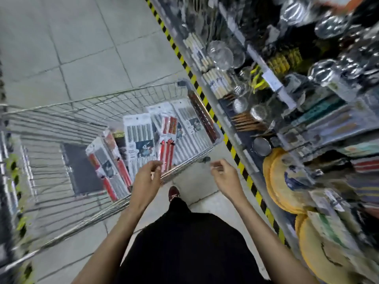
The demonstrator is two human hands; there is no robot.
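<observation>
Head camera looks down into a silver wire shopping cart [61, 119]. Flat packs lean in a row along the cart's right side. The closest one is a clear flat pack of red sticks [168, 154], standing by the cart's near right corner. Beside it are white packs of grey striped sticks [139, 136] with small cartoon pictures. The words on the packs are too blurry to read. The left hand [146, 178] has curled fingers right at the bottom of the red pack; it is too blurry to tell if it grips it. The right hand [225, 175] is in the air, well apart from the left, loosely curled, holding nothing.
</observation>
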